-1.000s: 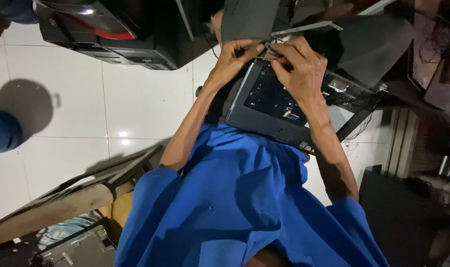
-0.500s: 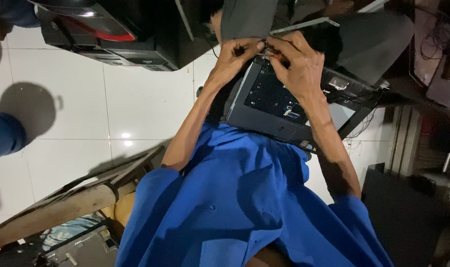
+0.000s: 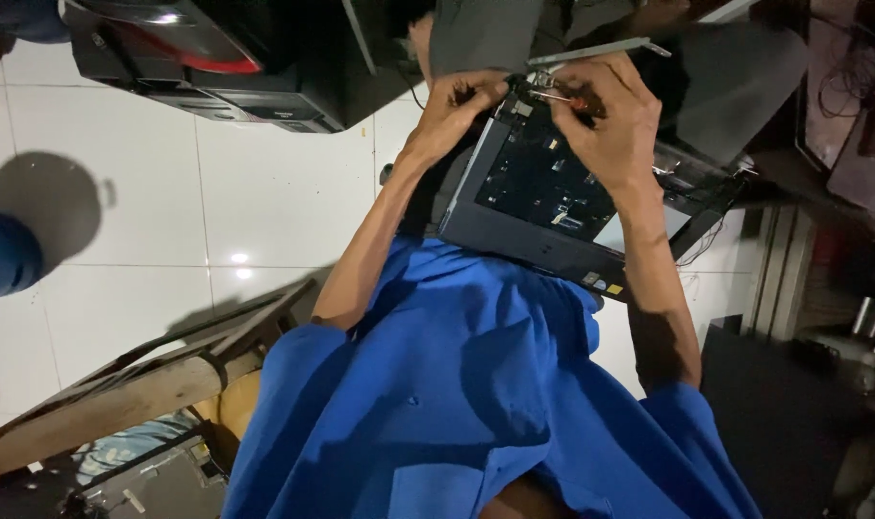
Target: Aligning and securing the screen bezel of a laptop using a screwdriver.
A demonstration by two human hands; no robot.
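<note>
Grey plastic, the opened laptop base (image 3: 553, 207) rests tilted on my lap against my blue shirt (image 3: 457, 404), its long axis running from my left up toward the right. My right hand (image 3: 611, 120) is closed around a small red-handled screwdriver (image 3: 564, 96), tip pointing left at the far corner. My left hand (image 3: 454, 104) is curled, pinching that same corner, just beside the tip.

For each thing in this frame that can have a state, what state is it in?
Laptop: opened up, keyboard off, insides showing, resting on the lap.
Screwdriver: held in the right hand, tip at the laptop's far corner.
Left hand: closed grip on that far corner.
Hinge bracket: sticking up, exposed.
</note>
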